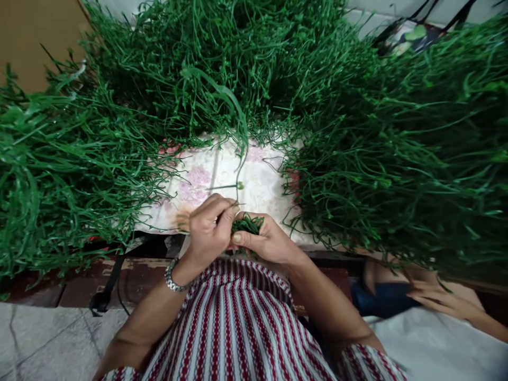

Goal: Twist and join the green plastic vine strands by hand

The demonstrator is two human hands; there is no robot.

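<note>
My left hand [210,230], with a metal watch [173,276] at its wrist, pinches a thin green stem [238,177] that rises above the fingertips and bends over at its top. Right beside it, my right hand [270,238] is closed around a small bunch of short green stems [248,225]. The thumbs nearly touch. Both hands are at the near edge of a white cloth with pink flowers [226,169]. Long green stalks [238,58] are heaped behind the cloth, with more piles on its left and right sides.
At the lower right sits another person, whose hand [444,301] rests near the table edge. A dark bag [413,37] lies at the upper right. A black strap [115,275] hangs at the left front edge, over the tiled floor [43,338].
</note>
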